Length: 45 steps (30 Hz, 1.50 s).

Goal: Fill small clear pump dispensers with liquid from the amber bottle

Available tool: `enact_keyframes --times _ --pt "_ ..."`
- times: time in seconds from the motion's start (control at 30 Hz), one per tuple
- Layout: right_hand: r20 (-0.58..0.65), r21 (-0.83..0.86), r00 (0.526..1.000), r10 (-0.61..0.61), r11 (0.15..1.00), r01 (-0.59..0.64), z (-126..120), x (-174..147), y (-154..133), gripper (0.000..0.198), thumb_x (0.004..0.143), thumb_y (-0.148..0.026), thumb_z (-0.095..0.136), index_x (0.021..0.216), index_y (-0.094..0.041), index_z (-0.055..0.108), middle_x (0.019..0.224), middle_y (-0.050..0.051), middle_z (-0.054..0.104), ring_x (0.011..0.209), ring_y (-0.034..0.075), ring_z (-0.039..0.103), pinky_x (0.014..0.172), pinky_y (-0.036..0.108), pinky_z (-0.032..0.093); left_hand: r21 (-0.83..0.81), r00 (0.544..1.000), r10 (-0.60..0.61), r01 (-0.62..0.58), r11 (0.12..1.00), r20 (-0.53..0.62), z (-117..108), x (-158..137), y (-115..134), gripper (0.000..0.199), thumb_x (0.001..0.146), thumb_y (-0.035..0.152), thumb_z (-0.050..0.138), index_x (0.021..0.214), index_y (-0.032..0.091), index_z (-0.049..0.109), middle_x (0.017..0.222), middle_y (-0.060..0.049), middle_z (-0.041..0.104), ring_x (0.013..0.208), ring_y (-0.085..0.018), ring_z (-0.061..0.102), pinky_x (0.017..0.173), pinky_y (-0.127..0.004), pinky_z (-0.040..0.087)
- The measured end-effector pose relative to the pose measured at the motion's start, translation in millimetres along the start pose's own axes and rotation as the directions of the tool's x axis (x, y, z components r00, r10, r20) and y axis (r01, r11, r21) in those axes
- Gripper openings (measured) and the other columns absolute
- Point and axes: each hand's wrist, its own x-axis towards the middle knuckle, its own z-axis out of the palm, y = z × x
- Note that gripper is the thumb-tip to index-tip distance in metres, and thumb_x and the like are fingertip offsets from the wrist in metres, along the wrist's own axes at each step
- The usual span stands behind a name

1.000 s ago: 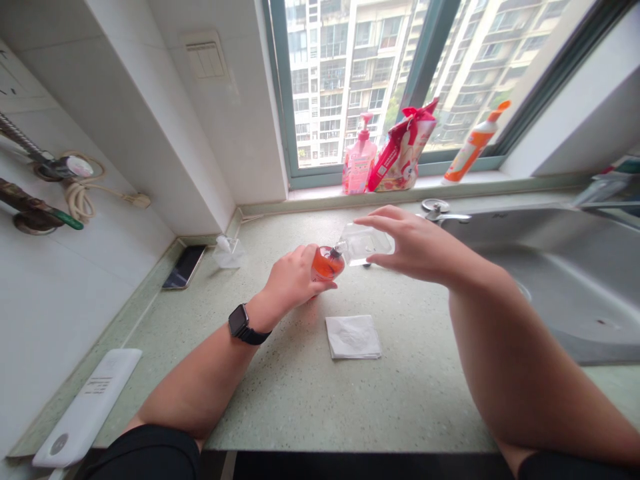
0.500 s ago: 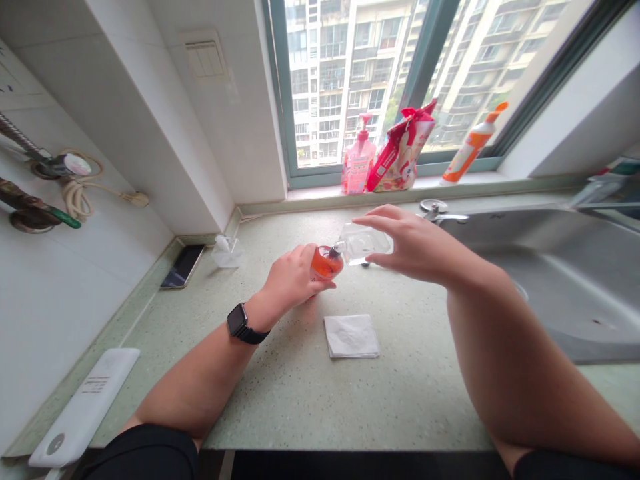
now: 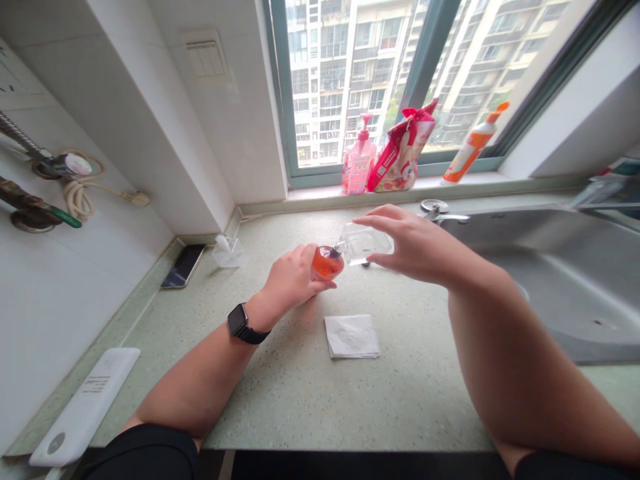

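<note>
My left hand is closed around an orange-red bottle, with its top turned toward the clear bottle. A clear bottle lies tipped almost level in my right hand, its fingers and thumb gripping the base end. The clear bottle's neck meets the dark opening at the top of the orange-red bottle; whether liquid is flowing I cannot tell. Below the bottles, a folded white tissue rests flat on the speckled counter. A small dark object, partly hidden, lies under the clear bottle.
To the right is a steel sink with a faucet. A phone, a clear tissue pack and a long white device lie left. The sill carries a pink pump bottle, a red bag and an orange-white bottle.
</note>
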Motion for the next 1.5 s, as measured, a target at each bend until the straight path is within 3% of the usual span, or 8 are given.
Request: enact_keyframes --times 1.5 --pt "-0.004 -0.022 1.000 -0.019 1.000 0.019 -3.0 -1.1 -3.6 0.063 0.091 -0.026 0.073 0.153 -0.028 0.067 0.147 0.012 0.071 0.126 0.033 0.072 0.110 0.053 0.062 0.013 1.000 0.004 -0.004 1.000 -0.004 -0.2 -0.3 0.8 0.072 0.084 0.061 0.091 0.135 0.023 0.058 0.127 -0.011 0.074 0.107 -0.030 0.075 0.088 -0.039 0.057"
